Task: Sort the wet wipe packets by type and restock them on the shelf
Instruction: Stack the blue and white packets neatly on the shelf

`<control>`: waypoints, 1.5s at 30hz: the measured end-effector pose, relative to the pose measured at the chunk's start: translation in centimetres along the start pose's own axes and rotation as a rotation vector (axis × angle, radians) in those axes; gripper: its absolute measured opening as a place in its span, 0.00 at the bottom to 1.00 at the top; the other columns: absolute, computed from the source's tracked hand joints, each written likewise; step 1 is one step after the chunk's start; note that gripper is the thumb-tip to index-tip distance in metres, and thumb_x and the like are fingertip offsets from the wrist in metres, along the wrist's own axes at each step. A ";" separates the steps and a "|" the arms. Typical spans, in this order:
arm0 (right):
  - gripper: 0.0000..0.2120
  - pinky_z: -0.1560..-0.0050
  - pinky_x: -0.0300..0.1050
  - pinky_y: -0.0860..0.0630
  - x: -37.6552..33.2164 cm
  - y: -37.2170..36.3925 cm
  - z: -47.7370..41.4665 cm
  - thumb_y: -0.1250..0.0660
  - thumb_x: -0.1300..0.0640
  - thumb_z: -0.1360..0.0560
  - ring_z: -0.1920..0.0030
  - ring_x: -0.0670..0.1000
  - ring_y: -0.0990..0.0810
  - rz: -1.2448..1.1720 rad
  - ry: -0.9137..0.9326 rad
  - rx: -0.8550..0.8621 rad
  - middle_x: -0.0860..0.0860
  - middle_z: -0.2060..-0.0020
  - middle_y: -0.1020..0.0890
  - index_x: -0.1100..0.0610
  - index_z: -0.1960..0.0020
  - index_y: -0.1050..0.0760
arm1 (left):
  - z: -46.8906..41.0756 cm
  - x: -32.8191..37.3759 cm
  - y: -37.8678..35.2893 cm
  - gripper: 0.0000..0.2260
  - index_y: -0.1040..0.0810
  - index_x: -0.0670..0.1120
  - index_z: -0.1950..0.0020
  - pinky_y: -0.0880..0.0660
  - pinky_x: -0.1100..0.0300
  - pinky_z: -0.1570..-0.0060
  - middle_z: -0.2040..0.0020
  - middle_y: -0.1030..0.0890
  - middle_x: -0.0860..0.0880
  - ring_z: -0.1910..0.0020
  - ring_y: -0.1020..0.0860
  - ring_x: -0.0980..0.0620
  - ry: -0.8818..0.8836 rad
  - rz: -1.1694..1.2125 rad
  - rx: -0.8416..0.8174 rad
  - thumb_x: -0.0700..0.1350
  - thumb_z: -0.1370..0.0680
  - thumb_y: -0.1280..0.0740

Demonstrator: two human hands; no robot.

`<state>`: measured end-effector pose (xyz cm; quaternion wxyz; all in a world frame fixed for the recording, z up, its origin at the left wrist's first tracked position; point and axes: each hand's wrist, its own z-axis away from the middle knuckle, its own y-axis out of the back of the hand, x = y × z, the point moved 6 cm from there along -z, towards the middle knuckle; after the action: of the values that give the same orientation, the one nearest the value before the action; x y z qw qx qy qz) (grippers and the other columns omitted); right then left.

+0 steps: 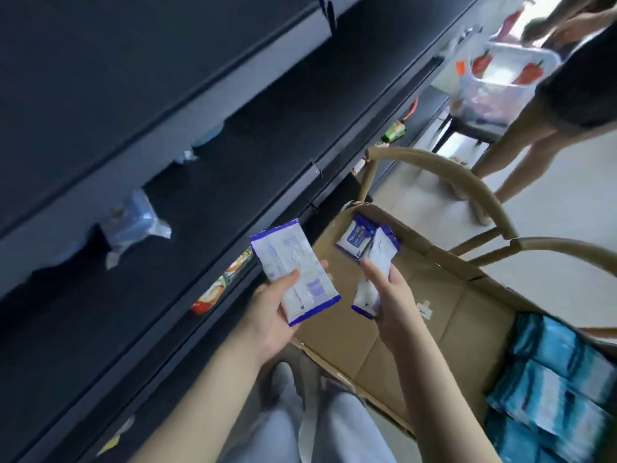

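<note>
My left hand [273, 312] grips a white wet wipe packet with blue-purple ends [293, 272], held back side up beside the dark shelf [207, 208]. My right hand [387, 289] holds a second white and blue-purple packet [375, 272] edge-on above the open cardboard box [417, 312]. A third packet of the same type [354, 240] lies in the box's far corner. Several teal-blue wipe packets [551, 385] fill the near right end of the box.
The dark shelves hold a few clear-wrapped bluish packs [133, 225] and colourful items [222, 285] on a lower tier. The box has arched cardboard handles [467, 182]. Another person [551, 105] stands at the far right beside a clear bin [500, 78] on a stool.
</note>
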<state>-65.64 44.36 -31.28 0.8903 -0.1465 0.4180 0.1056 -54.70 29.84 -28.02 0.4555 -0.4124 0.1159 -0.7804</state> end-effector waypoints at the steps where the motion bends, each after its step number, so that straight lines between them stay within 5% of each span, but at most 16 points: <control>1: 0.31 0.65 0.40 0.24 -0.3 -1.0 1.3 0.24 0.39 0.36 0.59 0.45 0.19 0.009 -0.008 -0.051 0.45 0.55 0.17 0.48 0.36 0.25 | 2.0 0.7 -0.2 0.17 0.26 0.46 0.32 0.29 0.48 0.34 0.37 0.20 0.42 0.37 0.21 0.44 -0.021 0.026 -0.013 0.44 0.21 0.38; 3: 0.42 0.65 0.37 0.28 -0.9 -2.8 3.9 0.23 0.33 0.41 0.61 0.43 0.22 0.020 -0.035 -0.132 0.46 0.52 0.18 0.51 0.34 0.30 | 5.5 1.5 -0.5 0.17 0.25 0.45 0.34 0.27 0.48 0.37 0.40 0.18 0.41 0.41 0.19 0.42 -0.066 0.097 -0.007 0.44 0.23 0.36; 6: 0.49 0.51 0.41 0.32 -1.9 -5.3 6.8 0.23 0.30 0.43 0.49 0.50 0.25 0.007 -0.024 -0.212 0.56 0.45 0.25 0.57 0.31 0.31 | 9.6 1.7 0.3 0.22 0.24 0.46 0.34 0.24 0.47 0.41 0.48 0.17 0.42 0.46 0.19 0.42 -0.150 0.209 0.083 0.50 0.27 0.30; 8: 0.39 0.49 0.46 0.29 -2.4 -6.8 8.3 0.25 0.34 0.37 0.48 0.53 0.24 -0.043 -0.040 -0.261 0.56 0.46 0.24 0.59 0.36 0.28 | 11.8 1.4 0.9 0.26 0.23 0.46 0.33 0.23 0.49 0.46 0.50 0.17 0.42 0.52 0.19 0.45 -0.205 0.250 0.132 0.56 0.29 0.31; 12: 0.26 0.39 0.48 0.25 -2.9 -8.7 12.8 0.42 0.41 0.21 0.41 0.56 0.21 -0.105 -0.115 -0.476 0.56 0.42 0.18 0.57 0.30 0.29 | 16.3 0.0 1.0 0.29 0.27 0.48 0.29 0.22 0.58 0.63 0.38 0.20 0.40 0.55 0.20 0.47 -0.304 0.240 0.209 0.64 0.23 0.42; 17: 0.35 0.41 0.49 0.22 -2.8 -8.3 19.1 0.33 0.38 0.30 0.40 0.55 0.19 0.023 -0.200 -0.696 0.58 0.37 0.20 0.60 0.30 0.29 | 22.4 -2.8 2.2 0.29 0.24 0.48 0.35 0.37 0.60 0.67 0.56 0.25 0.46 0.67 0.31 0.52 -0.420 0.247 0.390 0.68 0.22 0.45; 19: 0.26 0.48 0.47 0.19 -2.2 -8.4 21.0 0.37 0.45 0.24 0.46 0.53 0.16 0.127 -0.201 -0.757 0.55 0.44 0.16 0.59 0.32 0.28 | 25.0 -3.4 2.8 0.19 0.24 0.48 0.39 0.33 0.60 0.68 0.59 0.25 0.48 0.69 0.29 0.52 -0.515 0.284 0.422 0.60 0.22 0.37; 23: 0.15 0.57 0.46 0.17 -1.8 -10.7 24.8 0.35 0.52 0.20 0.56 0.53 0.14 0.226 -0.110 -0.780 0.57 0.53 0.14 0.62 0.39 0.25 | 30.6 -4.1 5.4 0.15 0.23 0.45 0.38 0.22 0.52 0.58 0.49 0.17 0.44 0.56 0.17 0.48 -0.649 0.349 0.567 0.44 0.23 0.30; 25: 0.15 0.52 0.47 0.19 -1.6 -13.0 26.6 0.34 0.53 0.21 0.56 0.53 0.15 0.270 -0.055 -0.823 0.57 0.52 0.14 0.63 0.40 0.25 | 33.7 -4.3 7.3 0.15 0.24 0.43 0.36 0.22 0.54 0.59 0.49 0.16 0.45 0.54 0.18 0.47 -0.691 0.396 0.653 0.43 0.22 0.31; 29: 0.12 0.57 0.43 0.21 -0.6 -18.8 30.9 0.34 0.51 0.20 0.57 0.50 0.15 0.372 0.077 -0.895 0.54 0.53 0.14 0.58 0.42 0.24 | 40.7 -4.0 11.7 0.12 0.24 0.47 0.37 0.22 0.58 0.67 0.47 0.16 0.46 0.54 0.18 0.49 -0.801 0.425 0.750 0.44 0.20 0.34; 31: 0.12 0.60 0.42 0.21 0.6 -22.1 33.1 0.34 0.52 0.20 0.56 0.51 0.15 0.392 0.123 -0.924 0.54 0.52 0.14 0.58 0.41 0.24 | 44.3 -3.8 14.4 0.11 0.24 0.48 0.37 0.21 0.53 0.58 0.46 0.16 0.46 0.53 0.18 0.48 -0.853 0.438 0.785 0.45 0.20 0.34; 33: 0.12 0.58 0.47 0.19 2.5 -25.5 35.2 0.34 0.53 0.20 0.54 0.54 0.15 0.335 0.092 -0.941 0.56 0.49 0.14 0.59 0.40 0.23 | 48.0 -3.8 17.2 0.08 0.23 0.49 0.41 0.23 0.48 0.48 0.48 0.15 0.47 0.51 0.17 0.48 -0.884 0.468 0.807 0.46 0.19 0.36; 36: 0.15 0.51 0.53 0.20 5.7 -30.1 37.8 0.33 0.52 0.20 0.50 0.57 0.16 0.214 0.021 -0.884 0.58 0.46 0.15 0.60 0.38 0.23 | 53.4 -3.8 21.6 0.08 0.24 0.46 0.41 0.21 0.50 0.54 0.46 0.16 0.43 0.50 0.17 0.46 -0.967 0.488 0.822 0.46 0.19 0.36; 41: 0.13 0.56 0.44 0.23 9.8 -34.9 41.3 0.32 0.55 0.21 0.59 0.51 0.18 0.130 -0.006 -0.789 0.53 0.54 0.16 0.59 0.39 0.23 | 60.3 -4.2 27.3 0.09 0.24 0.45 0.40 0.20 0.53 0.62 0.47 0.15 0.43 0.53 0.16 0.46 -1.023 0.440 0.882 0.44 0.20 0.35; 45: 0.15 0.62 0.45 0.19 11.3 -37.0 42.9 0.31 0.61 0.22 0.55 0.56 0.16 0.125 -0.029 -0.806 0.57 0.50 0.16 0.60 0.36 0.25 | 62.8 -3.6 30.5 0.07 0.22 0.43 0.42 0.21 0.49 0.53 0.45 0.16 0.41 0.49 0.17 0.44 -1.016 0.445 0.873 0.41 0.20 0.34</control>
<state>-16.46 25.53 -7.57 0.7591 -0.4565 0.3387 0.3172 11.99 27.97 -7.20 0.7259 -0.4717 -0.3530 -0.3549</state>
